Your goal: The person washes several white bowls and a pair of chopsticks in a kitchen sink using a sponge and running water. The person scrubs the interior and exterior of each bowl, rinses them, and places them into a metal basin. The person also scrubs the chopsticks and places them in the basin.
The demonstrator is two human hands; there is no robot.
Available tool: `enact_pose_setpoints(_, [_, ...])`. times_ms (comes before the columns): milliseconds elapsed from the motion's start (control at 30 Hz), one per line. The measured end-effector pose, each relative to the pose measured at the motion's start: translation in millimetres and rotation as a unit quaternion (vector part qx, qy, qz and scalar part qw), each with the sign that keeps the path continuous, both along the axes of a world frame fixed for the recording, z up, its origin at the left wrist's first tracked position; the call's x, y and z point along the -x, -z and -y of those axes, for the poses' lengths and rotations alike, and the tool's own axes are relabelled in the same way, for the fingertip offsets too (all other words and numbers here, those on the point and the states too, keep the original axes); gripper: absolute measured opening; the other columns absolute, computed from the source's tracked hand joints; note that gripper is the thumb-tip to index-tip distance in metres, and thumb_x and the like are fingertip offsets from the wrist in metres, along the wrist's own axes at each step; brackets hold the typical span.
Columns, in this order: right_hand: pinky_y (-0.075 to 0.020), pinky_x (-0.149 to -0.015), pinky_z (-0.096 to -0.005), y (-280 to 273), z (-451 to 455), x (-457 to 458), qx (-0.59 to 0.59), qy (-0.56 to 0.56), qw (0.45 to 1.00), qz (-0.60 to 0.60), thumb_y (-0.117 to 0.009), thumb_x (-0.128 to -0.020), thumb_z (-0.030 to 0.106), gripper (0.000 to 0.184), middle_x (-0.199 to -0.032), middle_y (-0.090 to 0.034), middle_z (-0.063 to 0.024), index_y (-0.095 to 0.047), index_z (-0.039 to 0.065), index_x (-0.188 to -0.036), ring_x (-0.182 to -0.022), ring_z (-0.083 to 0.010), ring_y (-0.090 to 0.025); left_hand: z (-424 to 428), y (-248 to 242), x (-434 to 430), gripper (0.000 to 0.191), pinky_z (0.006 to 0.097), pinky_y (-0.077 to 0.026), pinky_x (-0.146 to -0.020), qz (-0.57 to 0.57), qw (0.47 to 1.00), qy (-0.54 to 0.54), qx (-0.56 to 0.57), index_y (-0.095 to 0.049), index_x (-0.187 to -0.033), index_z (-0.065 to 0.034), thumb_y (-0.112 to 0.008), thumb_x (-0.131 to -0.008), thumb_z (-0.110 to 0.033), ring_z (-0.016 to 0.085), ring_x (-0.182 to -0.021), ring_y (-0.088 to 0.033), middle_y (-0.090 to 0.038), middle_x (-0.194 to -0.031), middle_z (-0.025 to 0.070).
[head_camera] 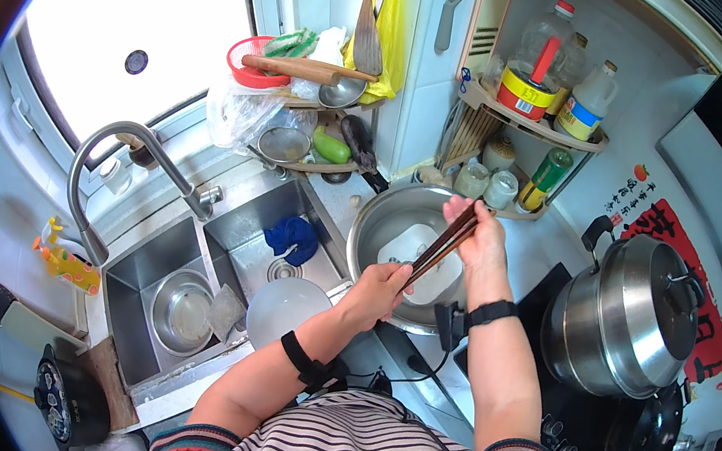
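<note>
My left hand is closed on the lower ends of a bundle of dark wooden chopsticks. The bundle slants up to the right over a large stainless steel basin. At its upper ends is my right hand, with the chopsticks between the thumb and fingers. Inside the basin, below the hands, lies a white, roughly square object with small things on it that I cannot make out. A pale round plate or lid sits left of the basin, partly behind my left forearm.
A double steel sink with a curved faucet stands to the left, holding a dark blue cloth and a metal bowl. On the stove at the right is a large steel steamer pot. Corner shelves carry bottles and jars.
</note>
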State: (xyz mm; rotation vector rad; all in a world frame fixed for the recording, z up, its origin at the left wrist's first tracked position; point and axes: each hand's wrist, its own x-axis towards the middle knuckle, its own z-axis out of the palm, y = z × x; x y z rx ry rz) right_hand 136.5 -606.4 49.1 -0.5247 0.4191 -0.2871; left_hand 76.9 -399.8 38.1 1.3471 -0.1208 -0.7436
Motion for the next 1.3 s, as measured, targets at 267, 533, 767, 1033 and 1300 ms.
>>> enact_pose_setpoints(267, [-0.0562,-0.08,-0.0493,13.5,-60.0,31.0,0.048,-0.121,0.991,0.006,-0.043,-0.101,0.023,0.028,-0.096,-0.064,-0.0263,-0.052,-0.003,-0.094,-0.085,-0.0371,-0.066,13.7,10.7,-12.3,0.027,0.0227,-0.027,-0.038,-0.006,0.993,-0.094,0.065,-0.059,-0.075,-0.0069,-0.063,-0.092,-0.027,0.006,-0.041,-0.036,-0.045,-0.054,-0.0031])
enact_pose_setpoints(533, [-0.0521,-0.088,-0.0536,19.2,-11.5,-11.1,0.025,-0.083,0.996,-0.03,-0.04,-0.101,0.02,0.026,-0.104,-0.061,-0.0307,-0.048,-0.003,-0.095,-0.099,-0.0411,-0.062,12.9,20.7,-19.8,0.032,0.0238,-0.026,-0.039,-0.034,0.997,-0.048,0.041,-0.057,-0.071,-0.0058,-0.061,-0.094,-0.028,0.007,-0.041,-0.033,-0.043,-0.052,-0.0042])
enact_pose_setpoints(767, [-0.047,-0.097,-0.0535,21.3,9.6,-12.3,-0.026,-0.037,0.999,0.022,-0.043,-0.1,0.035,0.042,-0.109,-0.061,-0.027,-0.051,-0.006,-0.103,-0.105,-0.0392,-0.06,9.6,26.6,-20.7,0.04,0.0255,-0.026,-0.038,-0.035,0.999,-0.005,0.028,-0.058,-0.073,-0.0031,-0.055,-0.096,-0.036,0.009,-0.042,-0.032,-0.039,-0.053,-0.0025])
enact_pose_setpoints(1033, [-0.0528,-0.078,-0.043,47.2,-37.8,16.4,0.018,-0.121,0.99,0.064,-0.052,-0.098,0.031,0.033,-0.089,-0.062,-0.0152,-0.057,-0.001,-0.1,-0.076,-0.0223,-0.061,9.5,24.4,-21.2,0.035,0.025,-0.029,-0.039,-0.039,0.998,-0.002,0.039,-0.055,-0.084,-0.0036,-0.051,-0.099,-0.035,0.008,-0.041,-0.031,-0.039,-0.055,-0.003])
enact_pose_setpoints(1300, [-0.0563,-0.073,-0.0404,30.3,0.4,-19.0,0.048,-0.038,0.997,-0.038,-0.047,-0.1,0.027,0.03,-0.081,-0.057,-0.0119,-0.052,0.0,-0.088,-0.074,-0.0216,-0.059,8.3,17.1,-21.5,0.029,0.0253,-0.029,-0.04,-0.053,0.998,0.028,0.017,-0.053,-0.082,-0.0069,-0.048,-0.1,-0.03,0.008,-0.041,-0.029,-0.038,-0.055,-0.0034])
